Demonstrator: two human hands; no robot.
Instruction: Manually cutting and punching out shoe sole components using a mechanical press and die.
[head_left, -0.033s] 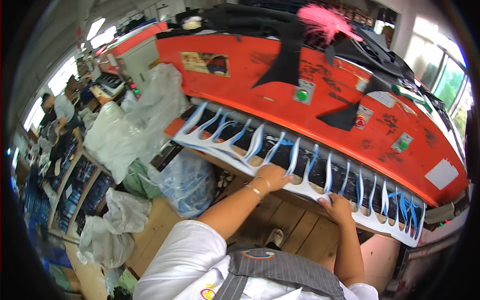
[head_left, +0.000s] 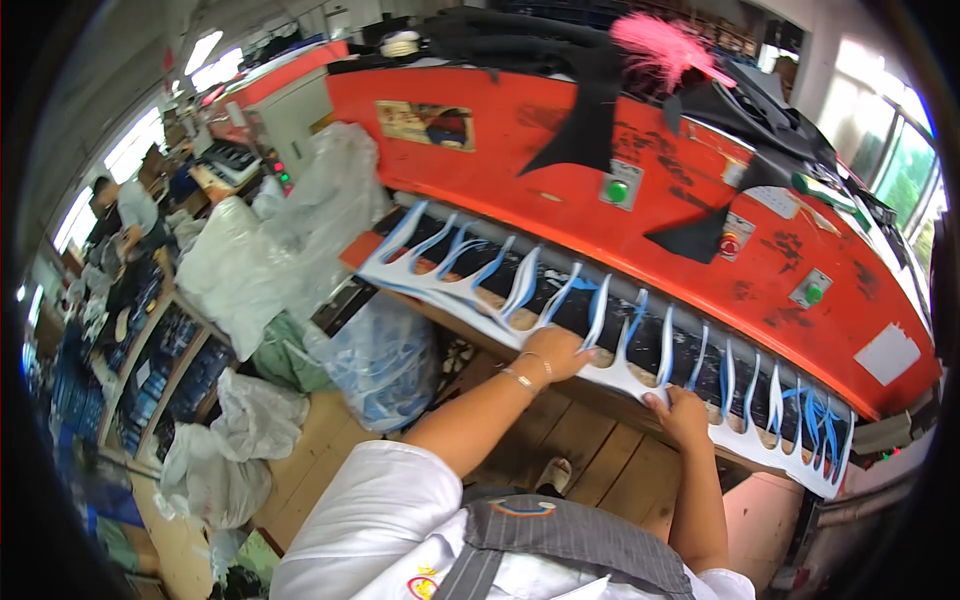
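A long white-and-blue cut-out sheet with comb-like curved prongs lies along the black bed of a red machine. My left hand grips its front edge near the middle, with a bracelet at the wrist. A short way to the right, my right hand pinches the same edge, thumb on top. The fingers under the sheet are partly hidden. Several thin blue strips lie tangled among the prongs at the right end.
Green buttons and a red button sit on the machine's front. Black material scraps hang over its top. Clear plastic bags and a shelf stand at left. Farther back, a person stands beside the shelf.
The scene has shifted slightly to the right in the picture. Both my hands stay on the sheet's front edge.
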